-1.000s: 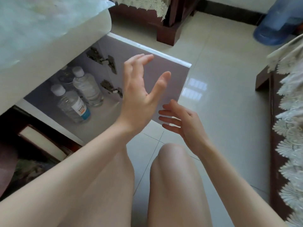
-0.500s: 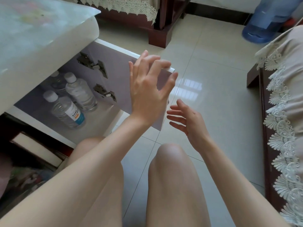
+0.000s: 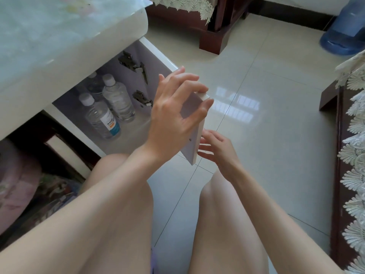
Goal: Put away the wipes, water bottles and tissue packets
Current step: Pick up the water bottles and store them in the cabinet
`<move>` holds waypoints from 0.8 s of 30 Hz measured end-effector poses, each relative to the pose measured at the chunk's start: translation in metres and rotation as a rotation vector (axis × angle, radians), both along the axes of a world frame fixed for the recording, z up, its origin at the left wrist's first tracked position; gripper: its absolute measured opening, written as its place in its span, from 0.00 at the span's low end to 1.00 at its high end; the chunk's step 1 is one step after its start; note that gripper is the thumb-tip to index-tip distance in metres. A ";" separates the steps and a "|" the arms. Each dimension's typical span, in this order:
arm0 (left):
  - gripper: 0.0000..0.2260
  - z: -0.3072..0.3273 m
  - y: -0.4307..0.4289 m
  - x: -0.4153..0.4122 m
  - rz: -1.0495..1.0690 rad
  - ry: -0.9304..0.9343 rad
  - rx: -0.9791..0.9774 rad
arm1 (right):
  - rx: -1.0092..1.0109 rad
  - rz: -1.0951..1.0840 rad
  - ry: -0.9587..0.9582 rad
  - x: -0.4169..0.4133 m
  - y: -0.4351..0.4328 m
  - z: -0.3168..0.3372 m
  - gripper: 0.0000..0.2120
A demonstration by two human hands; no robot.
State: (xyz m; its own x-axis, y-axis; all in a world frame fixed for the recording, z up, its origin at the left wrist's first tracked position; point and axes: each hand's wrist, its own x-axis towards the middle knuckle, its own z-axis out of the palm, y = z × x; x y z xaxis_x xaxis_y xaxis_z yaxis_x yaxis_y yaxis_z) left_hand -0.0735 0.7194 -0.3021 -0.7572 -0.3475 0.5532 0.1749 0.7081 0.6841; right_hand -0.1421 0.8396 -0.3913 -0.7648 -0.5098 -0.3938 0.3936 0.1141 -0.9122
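Three clear water bottles with white caps stand inside the open cabinet under the white table: one with a blue label (image 3: 102, 117), one beside it (image 3: 118, 99), and one behind (image 3: 94, 84), partly hidden. The cabinet door (image 3: 195, 135) stands half open and shows its inner face and hinges. My left hand (image 3: 177, 111) grips the door's free edge, fingers over its top corner and thumb on the outer side. My right hand (image 3: 217, 149) hovers with spread fingers just right of the door's lower edge. No wipes or tissue packets are visible.
The white table (image 3: 59, 36) overhangs the cabinet at the upper left. My bare knees fill the foreground. A dark wooden furniture leg (image 3: 213, 38) stands at the back, a blue water jug (image 3: 343, 36) at top right, and lace-covered furniture (image 3: 353, 155) along the right.
My left hand has closed onto the door's free edge and the door has swung toward the cabinet. My right hand stays just beside the door's lower edge.
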 end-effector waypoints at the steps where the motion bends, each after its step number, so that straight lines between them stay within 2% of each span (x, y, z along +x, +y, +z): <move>1: 0.09 0.000 -0.001 0.000 -0.003 0.000 -0.004 | -0.004 0.002 0.006 0.000 -0.001 0.000 0.09; 6: 0.08 -0.003 -0.006 0.010 -0.005 0.000 -0.007 | -0.030 0.039 -0.006 0.004 -0.004 -0.003 0.09; 12: 0.07 -0.009 -0.013 0.030 0.006 0.035 0.017 | -0.038 0.097 -0.046 0.017 -0.012 -0.009 0.13; 20: 0.08 -0.014 -0.033 0.074 0.148 0.074 0.067 | -0.053 0.230 -0.031 0.048 -0.042 -0.012 0.07; 24: 0.09 -0.012 -0.046 0.089 0.253 0.062 -0.062 | -0.063 0.254 -0.014 0.059 -0.058 -0.014 0.11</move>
